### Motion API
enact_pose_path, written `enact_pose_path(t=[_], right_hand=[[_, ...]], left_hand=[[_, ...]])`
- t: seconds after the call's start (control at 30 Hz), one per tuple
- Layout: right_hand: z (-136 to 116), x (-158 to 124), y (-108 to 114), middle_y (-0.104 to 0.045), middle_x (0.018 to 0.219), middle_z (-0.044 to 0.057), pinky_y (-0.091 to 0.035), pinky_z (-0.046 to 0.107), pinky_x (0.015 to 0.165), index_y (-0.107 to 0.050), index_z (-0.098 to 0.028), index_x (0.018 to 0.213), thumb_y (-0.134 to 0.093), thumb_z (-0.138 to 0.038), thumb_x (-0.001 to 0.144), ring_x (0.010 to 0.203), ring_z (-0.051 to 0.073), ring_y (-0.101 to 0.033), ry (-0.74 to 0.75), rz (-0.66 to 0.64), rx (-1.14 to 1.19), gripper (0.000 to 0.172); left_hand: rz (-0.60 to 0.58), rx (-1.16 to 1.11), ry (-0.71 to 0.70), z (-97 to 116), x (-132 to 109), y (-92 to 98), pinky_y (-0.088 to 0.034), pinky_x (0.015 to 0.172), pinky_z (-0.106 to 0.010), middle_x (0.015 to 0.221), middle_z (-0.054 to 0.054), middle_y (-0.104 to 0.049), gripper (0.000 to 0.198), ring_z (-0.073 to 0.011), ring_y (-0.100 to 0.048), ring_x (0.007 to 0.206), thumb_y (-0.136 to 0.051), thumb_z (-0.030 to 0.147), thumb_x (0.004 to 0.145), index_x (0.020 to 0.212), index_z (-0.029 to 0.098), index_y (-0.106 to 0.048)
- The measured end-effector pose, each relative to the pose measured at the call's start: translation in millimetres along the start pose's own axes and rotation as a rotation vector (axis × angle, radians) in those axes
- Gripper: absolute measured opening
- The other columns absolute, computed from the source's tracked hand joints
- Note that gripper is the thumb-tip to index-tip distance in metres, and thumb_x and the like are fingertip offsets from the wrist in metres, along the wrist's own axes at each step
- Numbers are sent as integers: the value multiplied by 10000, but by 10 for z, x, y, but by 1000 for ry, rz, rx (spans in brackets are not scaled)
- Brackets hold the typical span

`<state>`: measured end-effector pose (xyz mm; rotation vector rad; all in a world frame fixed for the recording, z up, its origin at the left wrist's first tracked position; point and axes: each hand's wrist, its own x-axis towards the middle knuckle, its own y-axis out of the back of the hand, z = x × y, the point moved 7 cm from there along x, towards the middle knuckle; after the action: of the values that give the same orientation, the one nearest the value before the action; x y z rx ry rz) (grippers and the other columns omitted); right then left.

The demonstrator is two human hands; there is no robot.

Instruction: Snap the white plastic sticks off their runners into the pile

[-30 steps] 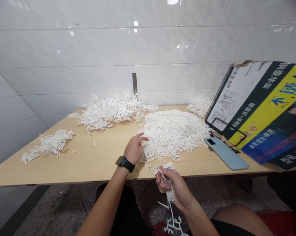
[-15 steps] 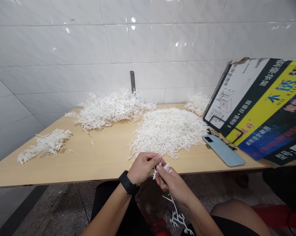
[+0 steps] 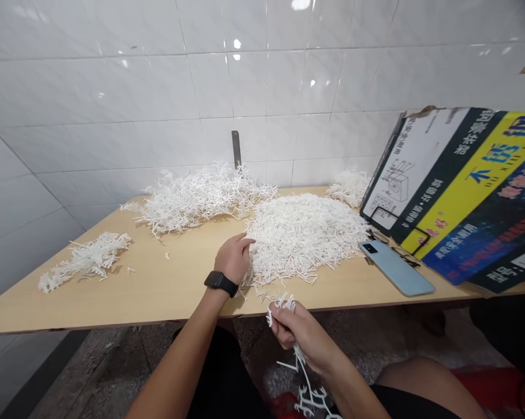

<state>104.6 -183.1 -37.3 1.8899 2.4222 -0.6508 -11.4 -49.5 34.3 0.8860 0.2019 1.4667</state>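
My left hand, a black watch on its wrist, rests at the left edge of a large pile of short white plastic sticks. Its thumb stands apart from the other fingers, and I see nothing held in it. In front of the table edge, my right hand is closed around a bunch of white plastic pieces, whose tips poke out above the fingers. Below that hand dangles a thin white branched plastic strand. A few loose sticks lie on the table between the two hands.
Branched white plastic pieces form a heap at the back, a smaller one at left and another behind. A steel ruler leans on the tiled wall. At right are a phone, dark-framed glasses and a printed carton.
My left hand has parted from my right hand and moved left and forward to the pile's edge. Loose sticks now lie near the table edge. My right hand keeps its bunch.
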Motion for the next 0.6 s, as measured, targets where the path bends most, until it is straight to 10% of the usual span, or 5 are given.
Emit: enact_pose_path(t=[0.17, 0.3, 0.4, 0.5, 0.6], right_hand=[[-96, 21, 87, -301, 403, -99, -146, 223, 429, -490, -174, 617, -545, -507, 828, 396, 50, -214, -35, -56, -82, 398], [-188, 45, 106, -332, 419, -85, -178, 224, 423, -488, -177, 618, -514, -562, 835, 398, 61, -260, -6, -44, -203, 442], [-276, 0, 32, -356, 439, -74, -215, 231, 440, -492, -177, 629, -496, -585, 838, 421, 72, -300, 114, -1, -306, 459], [-219, -83, -79, -375, 469, -62, -228, 239, 461, -504, -173, 632, -461, -594, 856, 446, 78, -317, 138, -50, -365, 479], [-72, -99, -52, -349, 463, -73, -213, 241, 469, -514, -168, 643, -475, -560, 857, 447, 73, -282, 68, -75, -303, 448]], left_hand=[[-480, -529, 107, 394, -537, -250, -513, 864, -351, 1060, -98, -719, 376, -218, -670, 960, -513, 382, 877, 1172, 186, -640], [-659, -695, 179, 616, -845, -428, -466, 516, -239, 615, -48, -690, 378, -142, -609, 507, -543, 485, 839, 843, 142, -704], [-461, -736, 286, 471, -754, -434, -363, 391, -205, 396, 18, -532, 397, -118, -515, 365, -529, 501, 830, 679, 147, -626], [5, -769, 367, 100, -515, -151, -362, 376, -191, 341, 66, -427, 382, -85, -420, 298, -515, 499, 824, 625, 174, -537], [167, -655, 327, -182, -283, 71, -506, 533, -252, 534, -16, -631, 308, -141, -610, 492, -507, 448, 840, 764, 162, -592]])
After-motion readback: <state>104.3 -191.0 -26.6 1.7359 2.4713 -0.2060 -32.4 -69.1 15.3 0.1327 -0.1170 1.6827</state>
